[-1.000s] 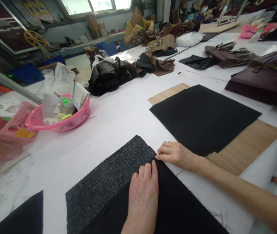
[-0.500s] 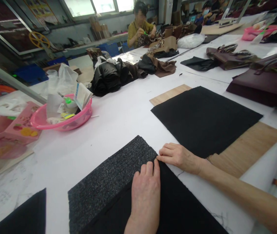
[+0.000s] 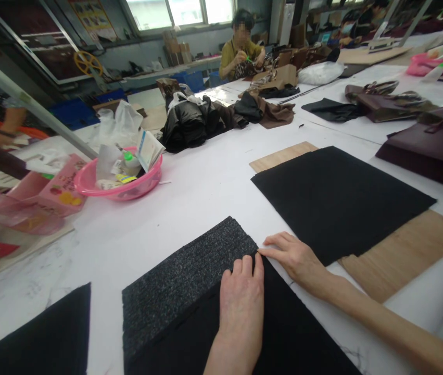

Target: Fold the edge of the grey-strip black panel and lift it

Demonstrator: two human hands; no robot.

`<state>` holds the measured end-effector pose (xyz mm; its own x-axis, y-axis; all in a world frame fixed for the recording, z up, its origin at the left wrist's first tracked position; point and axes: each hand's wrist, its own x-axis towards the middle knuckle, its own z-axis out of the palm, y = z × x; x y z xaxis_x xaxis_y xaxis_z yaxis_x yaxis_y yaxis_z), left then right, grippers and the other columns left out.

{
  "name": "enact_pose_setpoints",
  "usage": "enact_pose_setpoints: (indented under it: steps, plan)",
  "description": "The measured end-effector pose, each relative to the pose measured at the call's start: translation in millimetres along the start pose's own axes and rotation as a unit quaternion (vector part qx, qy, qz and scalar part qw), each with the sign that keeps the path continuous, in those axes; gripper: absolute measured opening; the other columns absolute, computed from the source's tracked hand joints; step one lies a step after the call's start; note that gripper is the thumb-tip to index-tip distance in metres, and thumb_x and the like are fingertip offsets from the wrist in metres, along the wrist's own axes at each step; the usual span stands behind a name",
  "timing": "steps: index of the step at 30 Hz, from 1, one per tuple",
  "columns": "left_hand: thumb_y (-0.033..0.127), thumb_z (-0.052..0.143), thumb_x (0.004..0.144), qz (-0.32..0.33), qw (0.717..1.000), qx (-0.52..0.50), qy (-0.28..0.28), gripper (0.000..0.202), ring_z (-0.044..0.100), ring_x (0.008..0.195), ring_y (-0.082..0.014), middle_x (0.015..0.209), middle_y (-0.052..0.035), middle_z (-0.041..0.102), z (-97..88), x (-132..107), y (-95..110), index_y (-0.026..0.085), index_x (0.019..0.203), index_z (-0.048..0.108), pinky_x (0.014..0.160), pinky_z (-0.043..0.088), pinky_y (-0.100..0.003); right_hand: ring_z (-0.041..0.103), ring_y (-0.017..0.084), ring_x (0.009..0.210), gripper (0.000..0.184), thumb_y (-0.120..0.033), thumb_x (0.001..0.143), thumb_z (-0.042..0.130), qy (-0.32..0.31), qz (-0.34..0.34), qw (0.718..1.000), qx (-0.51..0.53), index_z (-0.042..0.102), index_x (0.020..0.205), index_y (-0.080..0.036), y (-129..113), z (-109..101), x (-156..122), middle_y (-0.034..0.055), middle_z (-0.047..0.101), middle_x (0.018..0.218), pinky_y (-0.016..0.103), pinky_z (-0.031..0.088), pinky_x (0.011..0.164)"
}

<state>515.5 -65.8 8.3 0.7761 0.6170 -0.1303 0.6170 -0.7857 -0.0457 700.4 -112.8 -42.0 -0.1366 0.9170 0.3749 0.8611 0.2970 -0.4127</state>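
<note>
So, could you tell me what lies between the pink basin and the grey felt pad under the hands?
Only bare white table shows between the pink basin and the grey felt pad, in the head view.

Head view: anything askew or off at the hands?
Slightly. The black sheet under the left hand sits offset on the grey textured mat, leaving a grey strip bare. The right hand touches their shared corner.

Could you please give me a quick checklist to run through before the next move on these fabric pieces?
1. Left hand flat on the black fabric sheet: ok.
2. Right hand fingers at the sheet's far corner: ok.
3. Black sheet's corner matched to the grey textured piece: cannot tell, the hands cover it.
4. White table bare just beyond the grey piece: ok.
5. Pink basin well apart from the work: ok.
</note>
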Motion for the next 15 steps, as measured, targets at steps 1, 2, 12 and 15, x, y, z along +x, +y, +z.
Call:
enact_pose_setpoints:
  steps: [1, 2, 12, 15]
  plan:
    - [0.013, 0.049, 0.094, -0.002, 1.0, -0.003, 0.004, 0.041, 0.058, 0.09, -0.0245, 0.101, -0.0052, 0.057, 0.8, -1, 1, 0.017, 0.135, 0.049, 0.071, 0.057, -0.041, 0.054, 0.023, 0.107, 0.034, -0.007, 0.099, 0.04, -0.001, 0.0, 1.0, -0.01, 0.063, 0.118, -0.023, -1, 2, -2, 0.0094, 0.059, 0.115, 0.04, 0.052, 0.089]
    - [0.014, 0.05, 0.094, -0.004, 1.0, -0.005, 0.007, 0.041, 0.058, 0.089, -0.0245, 0.101, -0.0053, 0.056, 1.6, -1, 1, 0.016, 0.135, 0.049, 0.071, 0.057, -0.041, 0.054, 0.024, 0.108, 0.034, -0.007, 0.098, 0.041, -0.002, 0.0, 1.0, -0.016, 0.062, 0.12, -0.023, -1, 3, -3, 0.0096, 0.059, 0.116, 0.04, 0.052, 0.089]
    - [0.022, 0.059, 0.09, -0.019, 0.998, -0.015, 0.062, 0.038, 0.053, 0.085, -0.0222, 0.098, -0.0055, 0.054, 9.0, -13, 6, 0.01, 0.126, 0.053, 0.069, 0.055, -0.036, 0.051, 0.03, 0.116, 0.042, -0.007, 0.098, 0.031, -0.038, -0.081, 0.985, -0.148, 0.055, 0.133, -0.014, 3, 7, -20, 0.0155, 0.054, 0.128, 0.048, 0.047, 0.094]
    - [0.017, 0.056, 0.092, -0.037, 0.995, 0.014, 0.089, 0.035, 0.054, 0.086, -0.0206, 0.099, -0.0068, 0.055, 18.1, -22, 5, 0.007, 0.126, 0.054, 0.069, 0.055, -0.033, 0.051, 0.029, 0.116, 0.043, -0.006, 0.098, 0.032, -0.038, -0.082, 0.983, -0.162, 0.055, 0.133, -0.015, 3, 9, -21, 0.0144, 0.055, 0.128, 0.047, 0.047, 0.095]
